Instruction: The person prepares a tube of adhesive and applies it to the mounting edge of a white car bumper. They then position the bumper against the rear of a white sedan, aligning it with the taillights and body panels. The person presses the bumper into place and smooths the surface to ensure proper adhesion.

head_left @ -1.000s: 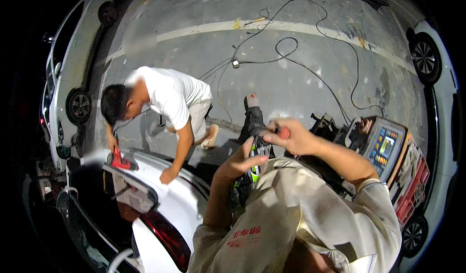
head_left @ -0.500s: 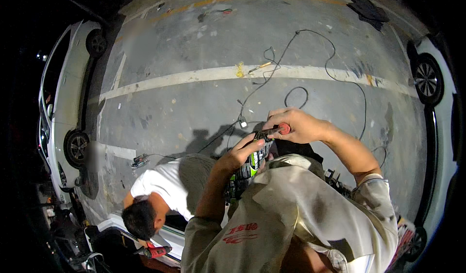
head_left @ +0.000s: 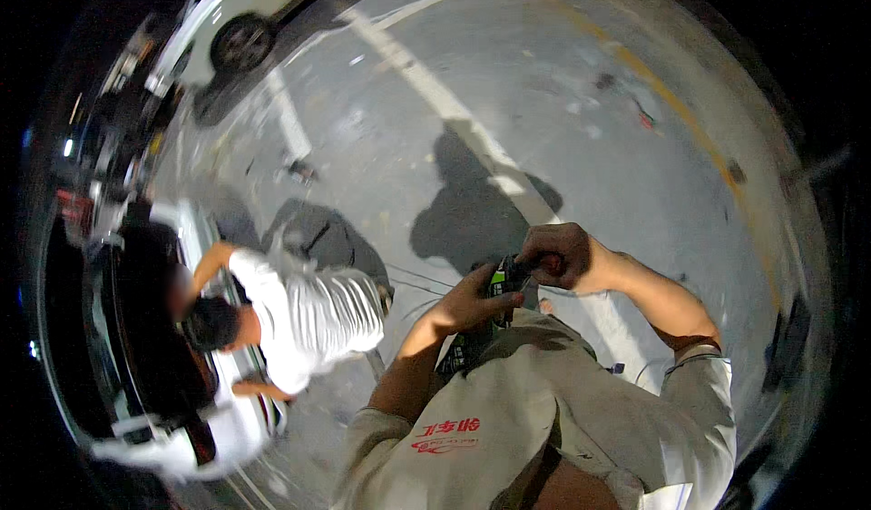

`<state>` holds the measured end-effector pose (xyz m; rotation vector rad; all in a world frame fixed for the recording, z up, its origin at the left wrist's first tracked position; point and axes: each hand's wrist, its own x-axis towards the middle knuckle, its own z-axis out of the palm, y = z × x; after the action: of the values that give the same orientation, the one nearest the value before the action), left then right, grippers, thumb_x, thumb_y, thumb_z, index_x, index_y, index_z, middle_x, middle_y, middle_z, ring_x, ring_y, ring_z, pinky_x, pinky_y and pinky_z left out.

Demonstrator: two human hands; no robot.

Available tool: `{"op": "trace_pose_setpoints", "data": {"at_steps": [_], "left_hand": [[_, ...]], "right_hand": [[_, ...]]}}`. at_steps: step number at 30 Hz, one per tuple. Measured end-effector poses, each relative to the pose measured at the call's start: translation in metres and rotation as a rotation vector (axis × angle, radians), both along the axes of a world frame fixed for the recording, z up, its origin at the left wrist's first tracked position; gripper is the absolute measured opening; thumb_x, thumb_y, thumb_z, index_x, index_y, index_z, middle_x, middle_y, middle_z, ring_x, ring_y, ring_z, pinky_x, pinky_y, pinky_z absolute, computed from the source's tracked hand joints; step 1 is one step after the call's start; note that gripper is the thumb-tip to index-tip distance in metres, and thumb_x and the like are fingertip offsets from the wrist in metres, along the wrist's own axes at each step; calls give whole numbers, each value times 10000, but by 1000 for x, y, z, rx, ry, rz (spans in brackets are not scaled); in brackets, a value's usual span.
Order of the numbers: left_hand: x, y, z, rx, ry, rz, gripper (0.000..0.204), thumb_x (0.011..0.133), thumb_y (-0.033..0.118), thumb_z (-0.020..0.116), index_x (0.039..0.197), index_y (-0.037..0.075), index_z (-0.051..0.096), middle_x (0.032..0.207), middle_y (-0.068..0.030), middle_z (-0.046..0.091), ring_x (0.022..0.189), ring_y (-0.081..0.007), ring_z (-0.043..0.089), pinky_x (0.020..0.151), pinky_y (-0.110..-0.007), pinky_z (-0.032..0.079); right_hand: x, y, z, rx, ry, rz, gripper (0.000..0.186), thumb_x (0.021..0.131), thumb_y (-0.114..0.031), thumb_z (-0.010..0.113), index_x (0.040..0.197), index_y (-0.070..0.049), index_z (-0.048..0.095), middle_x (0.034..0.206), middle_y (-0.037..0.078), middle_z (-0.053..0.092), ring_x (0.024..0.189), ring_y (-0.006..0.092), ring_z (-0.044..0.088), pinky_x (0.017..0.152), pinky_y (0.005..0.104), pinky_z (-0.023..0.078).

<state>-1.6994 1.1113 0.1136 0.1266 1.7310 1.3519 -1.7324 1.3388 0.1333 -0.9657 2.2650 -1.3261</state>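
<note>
Nearby, a colleague (head_left: 313,321) flanks a car (head_left: 240,430); left grip (head_left: 474,301) clasps a dark object (head_left: 463,350), right grip (head_left: 573,249) a handle (head_left: 551,263).

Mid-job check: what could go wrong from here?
The right hand, gripping a red-ended tool close to the left hand, might slip and knock it. The green-black item could drop if the left hand's grip loosens. Cables on the floor near the co-worker might trip someone.

Hands (head_left: 476,301) (head_left: 572,251) on red-ended tool (head_left: 551,263) and black-green item (head_left: 463,348), co-worker (head_left: 308,324) beside car (head_left: 240,428)
</note>
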Motion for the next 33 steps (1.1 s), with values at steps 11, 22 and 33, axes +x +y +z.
{"op": "trace_pose_setpoints", "data": {"at_steps": [11,22,33], "left_hand": [[-205,-39,-57,687,-32,965,447,754,102,694,1167,9,551,954,-89,644,823,-201,636,722,-337,505],[-436,-93,-9,-47,669,784,468,614,122,785,1031,15,602,971,-124,586,880,-239,579,802,-323,451],[-665,-187,14,-869,961,1491,604,614,89,749,1168,56,511,1064,-190,488,917,-371,530,784,-417,466]], "right_hand": [[-319,-115,-61,-49,-945,-119,351,919,-352,574,1066,-46,489,821,41,545,723,119,563,608,268,465],[-562,-224,-44,-54,-483,403,347,967,-352,475,1047,-15,485,957,38,486,909,117,446,823,280,374],[-792,-340,35,-128,289,720,270,901,-267,567,808,-15,529,671,168,557,595,381,562,525,431,428]]}}
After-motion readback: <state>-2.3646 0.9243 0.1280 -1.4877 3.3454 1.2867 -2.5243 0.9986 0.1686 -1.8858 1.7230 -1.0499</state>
